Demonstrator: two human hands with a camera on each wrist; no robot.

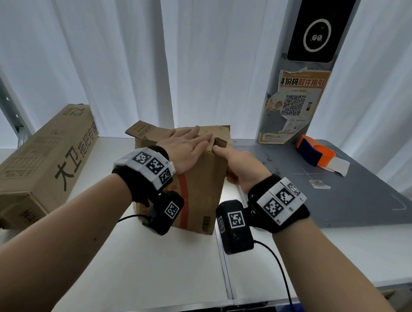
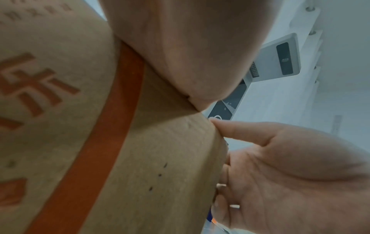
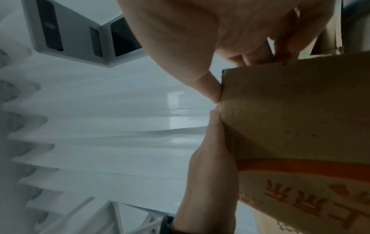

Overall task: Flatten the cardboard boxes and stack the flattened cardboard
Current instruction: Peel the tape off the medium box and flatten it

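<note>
A brown cardboard box (image 1: 199,190) with an orange stripe stands upright in the middle of the white table (image 1: 150,259). My left hand (image 1: 191,143) lies flat on its top flaps, fingers straight. My right hand (image 1: 235,164) grips the box's upper right corner, thumb on the top edge by a small raised flap and fingers curled round the right side. The left wrist view shows the striped box wall (image 2: 140,158), my left palm (image 2: 190,47) above it and my right hand (image 2: 280,166) at the edge. In the right wrist view my right hand (image 3: 200,39) holds the box corner (image 3: 290,110).
A long printed cardboard box (image 1: 41,164) lies on the table at the left. On the right, a grey mat (image 1: 339,195) carries an orange and navy tape dispenser (image 1: 315,152). A grey post with a poster (image 1: 293,100) stands behind, before white curtains.
</note>
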